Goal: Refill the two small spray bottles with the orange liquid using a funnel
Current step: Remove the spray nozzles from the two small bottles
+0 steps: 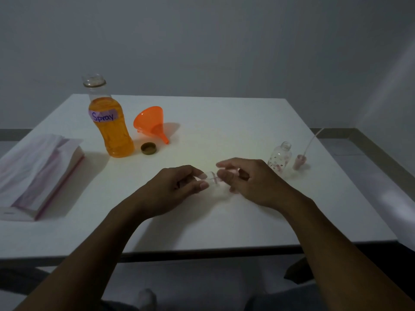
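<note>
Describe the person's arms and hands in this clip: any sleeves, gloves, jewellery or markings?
Both forearms are bare up to the frame's bottom edge; no sleeve shows. The left hand and right hand wear no gloves. No watch, bracelet or ring is visible, though the light is dim. The fingernails look short and unpainted. No markings or tattoos show on either arm.

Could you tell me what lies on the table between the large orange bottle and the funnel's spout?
In the head view, a brown cap lies there, between the large orange bottle and the funnel.

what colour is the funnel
Orange, translucent; the funnel shows best in the head view, lying on its side.
</note>
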A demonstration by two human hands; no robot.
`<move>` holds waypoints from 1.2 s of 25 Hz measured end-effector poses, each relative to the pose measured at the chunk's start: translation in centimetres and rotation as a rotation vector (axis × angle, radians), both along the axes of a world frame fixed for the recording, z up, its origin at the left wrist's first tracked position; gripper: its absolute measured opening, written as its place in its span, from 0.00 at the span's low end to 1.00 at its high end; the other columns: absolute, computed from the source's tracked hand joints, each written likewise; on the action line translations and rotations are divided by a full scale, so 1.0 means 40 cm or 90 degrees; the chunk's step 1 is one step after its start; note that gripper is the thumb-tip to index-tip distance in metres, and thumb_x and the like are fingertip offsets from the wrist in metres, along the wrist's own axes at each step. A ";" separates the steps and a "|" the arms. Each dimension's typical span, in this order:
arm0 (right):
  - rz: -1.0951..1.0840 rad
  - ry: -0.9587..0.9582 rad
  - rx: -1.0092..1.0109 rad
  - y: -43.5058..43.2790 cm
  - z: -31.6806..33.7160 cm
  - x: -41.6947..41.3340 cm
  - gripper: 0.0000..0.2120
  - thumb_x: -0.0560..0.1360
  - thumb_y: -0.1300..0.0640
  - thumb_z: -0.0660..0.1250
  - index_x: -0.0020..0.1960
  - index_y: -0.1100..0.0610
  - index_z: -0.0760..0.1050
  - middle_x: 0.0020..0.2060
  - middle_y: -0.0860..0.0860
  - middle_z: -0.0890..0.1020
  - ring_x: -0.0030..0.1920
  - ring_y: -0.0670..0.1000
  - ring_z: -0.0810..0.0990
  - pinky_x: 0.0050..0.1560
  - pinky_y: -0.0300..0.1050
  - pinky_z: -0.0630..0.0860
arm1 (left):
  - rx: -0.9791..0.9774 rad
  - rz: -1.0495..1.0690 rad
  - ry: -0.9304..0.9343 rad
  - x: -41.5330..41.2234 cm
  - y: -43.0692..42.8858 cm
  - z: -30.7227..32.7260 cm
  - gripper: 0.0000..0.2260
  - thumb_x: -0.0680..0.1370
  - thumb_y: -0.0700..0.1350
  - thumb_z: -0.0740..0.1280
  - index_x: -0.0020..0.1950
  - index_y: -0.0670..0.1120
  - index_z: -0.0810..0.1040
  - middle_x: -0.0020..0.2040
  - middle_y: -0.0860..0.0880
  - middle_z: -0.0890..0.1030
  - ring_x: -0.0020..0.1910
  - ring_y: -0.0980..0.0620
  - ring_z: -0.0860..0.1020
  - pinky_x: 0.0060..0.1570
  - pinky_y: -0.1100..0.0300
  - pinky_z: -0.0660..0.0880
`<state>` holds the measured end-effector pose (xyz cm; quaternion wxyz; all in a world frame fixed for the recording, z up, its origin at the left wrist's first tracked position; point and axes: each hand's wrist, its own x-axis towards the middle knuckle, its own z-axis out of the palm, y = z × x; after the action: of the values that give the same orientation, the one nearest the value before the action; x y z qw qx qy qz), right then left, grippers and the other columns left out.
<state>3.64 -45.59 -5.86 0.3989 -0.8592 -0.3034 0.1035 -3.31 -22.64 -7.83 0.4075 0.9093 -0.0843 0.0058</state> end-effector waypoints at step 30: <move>-0.326 -0.235 0.058 0.086 -0.125 0.083 0.05 0.75 0.60 0.69 0.51 0.57 0.79 0.43 0.51 0.84 0.41 0.53 0.82 0.44 0.47 0.80 | -0.108 0.159 -0.089 0.063 -0.078 -0.059 0.19 0.74 0.51 0.71 0.63 0.48 0.74 0.61 0.50 0.81 0.53 0.60 0.78 0.46 0.78 0.72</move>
<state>6.95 -42.16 -10.85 0.3882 -0.8930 -0.1489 -0.1720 -0.77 -25.77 -10.17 0.4719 0.8726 0.0021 0.1264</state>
